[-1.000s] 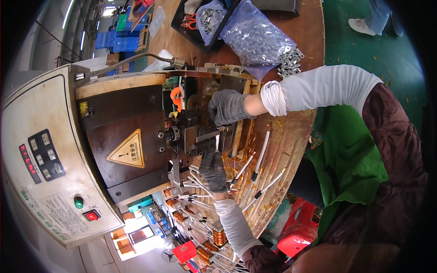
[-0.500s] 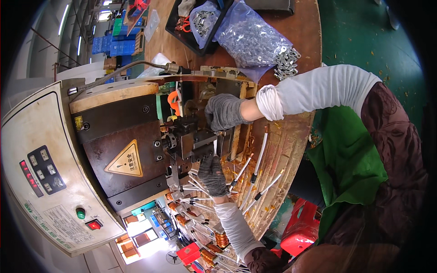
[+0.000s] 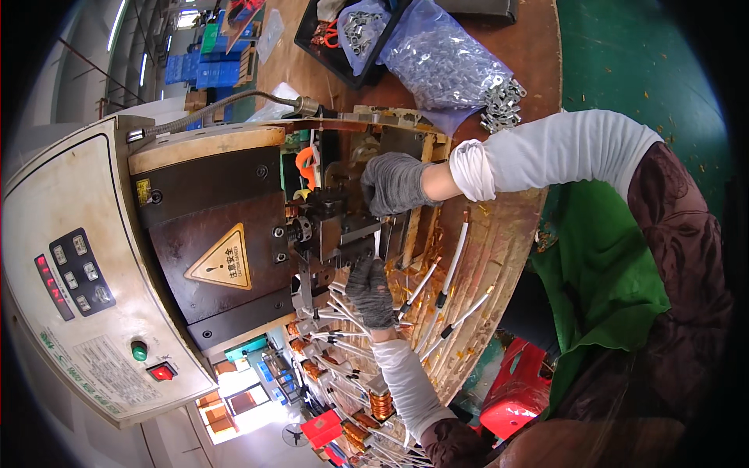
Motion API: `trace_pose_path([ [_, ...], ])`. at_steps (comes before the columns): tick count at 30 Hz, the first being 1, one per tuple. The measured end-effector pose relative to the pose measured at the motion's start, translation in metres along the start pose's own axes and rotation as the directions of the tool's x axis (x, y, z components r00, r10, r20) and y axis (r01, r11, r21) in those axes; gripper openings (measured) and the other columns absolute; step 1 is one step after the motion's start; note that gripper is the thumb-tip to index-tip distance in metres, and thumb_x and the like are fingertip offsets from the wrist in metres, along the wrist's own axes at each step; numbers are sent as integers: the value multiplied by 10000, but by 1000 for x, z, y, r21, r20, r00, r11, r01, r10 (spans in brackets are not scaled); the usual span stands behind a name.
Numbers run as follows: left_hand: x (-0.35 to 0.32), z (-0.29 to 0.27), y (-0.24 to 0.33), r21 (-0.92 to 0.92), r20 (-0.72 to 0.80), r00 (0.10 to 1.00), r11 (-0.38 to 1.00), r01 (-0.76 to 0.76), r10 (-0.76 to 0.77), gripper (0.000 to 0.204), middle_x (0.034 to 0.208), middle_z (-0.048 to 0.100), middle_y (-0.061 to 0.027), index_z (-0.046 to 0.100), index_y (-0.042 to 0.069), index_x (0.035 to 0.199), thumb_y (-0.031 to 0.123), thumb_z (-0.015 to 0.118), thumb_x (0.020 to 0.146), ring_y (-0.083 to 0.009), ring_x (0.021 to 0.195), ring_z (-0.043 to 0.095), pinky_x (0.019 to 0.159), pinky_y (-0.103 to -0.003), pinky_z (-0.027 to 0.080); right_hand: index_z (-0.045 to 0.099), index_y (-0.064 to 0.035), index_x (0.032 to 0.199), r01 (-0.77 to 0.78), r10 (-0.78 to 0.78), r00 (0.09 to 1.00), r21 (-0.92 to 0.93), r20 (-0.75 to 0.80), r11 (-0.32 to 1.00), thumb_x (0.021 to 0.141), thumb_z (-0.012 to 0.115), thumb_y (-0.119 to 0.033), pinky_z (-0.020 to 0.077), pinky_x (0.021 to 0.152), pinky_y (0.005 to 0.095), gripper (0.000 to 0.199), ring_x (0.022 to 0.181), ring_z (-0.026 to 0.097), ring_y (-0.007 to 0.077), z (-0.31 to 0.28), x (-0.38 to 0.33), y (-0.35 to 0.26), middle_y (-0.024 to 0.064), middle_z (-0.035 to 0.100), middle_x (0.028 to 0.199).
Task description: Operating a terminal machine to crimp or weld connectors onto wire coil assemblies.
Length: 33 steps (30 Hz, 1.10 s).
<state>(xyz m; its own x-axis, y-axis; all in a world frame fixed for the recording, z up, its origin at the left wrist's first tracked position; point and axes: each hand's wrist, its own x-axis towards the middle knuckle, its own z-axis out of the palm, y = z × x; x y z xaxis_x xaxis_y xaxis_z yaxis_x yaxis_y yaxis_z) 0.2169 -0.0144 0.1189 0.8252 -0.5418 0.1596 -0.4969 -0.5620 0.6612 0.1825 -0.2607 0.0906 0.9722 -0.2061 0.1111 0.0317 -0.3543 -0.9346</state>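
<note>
My right hand, in a grey knitted glove, is closed beside the dark metal tooling of a bench press machine. Whatever its fingers hold is hidden. My left hand, gloved the same way, has its fingertips pressed together at the lower side of that tooling. A short stretch of white wire shows between the two hands, rising from the left fingertips. Several white-sleeved wires run past the left hand toward copper coils lying beyond it.
White leads with dark sleeves lie on the worn wooden bench. A bag of metal terminals, some spilled out, lies near a black tray. Orange-handled scissors stand behind the tooling. A red stool is beside me.
The whole view has shifted slightly. Both hands stay at the tooling with little movement, and the white piece between them remains visible.
</note>
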Motion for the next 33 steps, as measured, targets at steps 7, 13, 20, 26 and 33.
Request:
trace_pose_path([
  [7,1,1,-2,-72,0,1000,997,4,-4,174,980,662,-110,654,-40,998,12,631,834,-161,879,603,812,-288,491,716,-105,768,21,-21,1000,5,21,1000,655,640,-165,506,616,345,149,634,638,249,0,1,1,98,655,677],
  [13,1,0,-3,-86,24,1000,996,14,-12,172,974,662,-109,655,-40,995,18,625,836,-159,875,601,799,-289,490,713,-95,764,-58,56,997,38,56,998,662,635,-152,507,607,326,141,626,640,233,-4,1,-5,89,656,670],
  [20,2,2,-4,-27,0,994,994,-106,106,197,910,636,-55,648,-39,1027,13,594,845,-119,788,562,724,-255,462,698,-75,791,-153,137,979,100,154,983,685,647,-135,517,591,303,132,619,643,193,-4,6,-5,78,664,680],
  [26,-5,7,12,71,33,973,970,-232,230,243,862,610,-38,640,-14,1077,-13,574,844,-102,761,537,705,-235,444,661,-46,798,47,-58,998,232,40,972,690,659,-116,508,559,302,128,595,623,182,-5,-8,0,78,650,703],
  [33,-21,13,42,70,66,949,948,-311,307,245,883,630,-135,647,-12,1046,-9,585,809,-247,798,599,739,-329,465,611,-39,756,153,-121,982,229,-146,961,647,677,-108,479,575,320,144,643,603,191,-15,-53,-7,84,608,675],
])
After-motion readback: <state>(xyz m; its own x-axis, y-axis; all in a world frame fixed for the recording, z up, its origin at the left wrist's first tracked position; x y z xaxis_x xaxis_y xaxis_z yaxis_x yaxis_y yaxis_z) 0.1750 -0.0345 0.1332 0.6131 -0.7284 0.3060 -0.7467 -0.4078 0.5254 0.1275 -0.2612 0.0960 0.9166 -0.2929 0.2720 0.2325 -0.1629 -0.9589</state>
